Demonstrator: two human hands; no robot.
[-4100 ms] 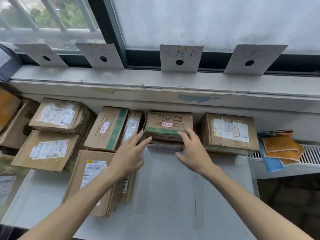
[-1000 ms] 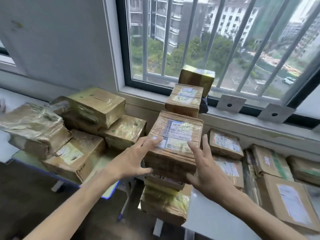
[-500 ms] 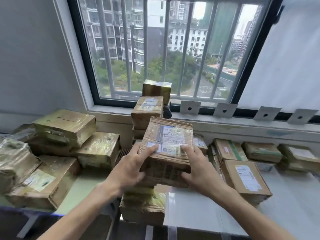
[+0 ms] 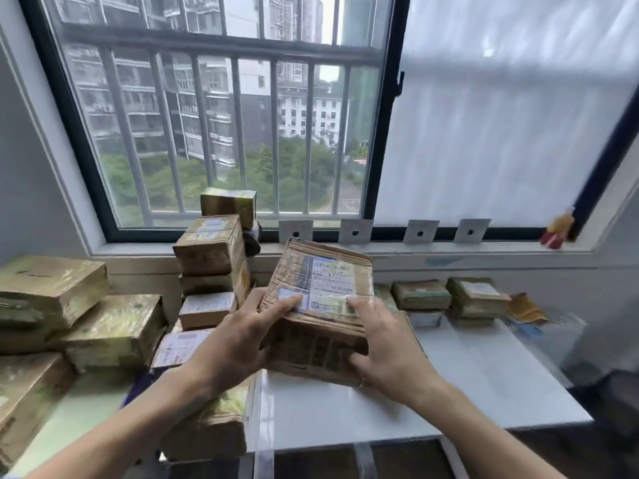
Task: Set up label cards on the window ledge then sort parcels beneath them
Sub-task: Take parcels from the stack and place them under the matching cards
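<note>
Above the white table [image 4: 449, 392], at centre frame, a taped cardboard parcel [image 4: 321, 305] was gripped by both hands. Left hand [image 4: 235, 344] clasped its nine o'clock edge, right hand [image 4: 383, 350] its three o'clock edge. Four label cards [image 4: 354, 231] leaned on the window ledge [image 4: 484, 247] at twelve o'clock.

parcel [image 4: 321, 305] between both hands

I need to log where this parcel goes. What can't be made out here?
Head view only:
- Label text on the held parcel: blurred, partly under the left hand and right hand.
- Writing on the cards: too small.
- Sorted parcels behind the held one: partly hidden.
</note>
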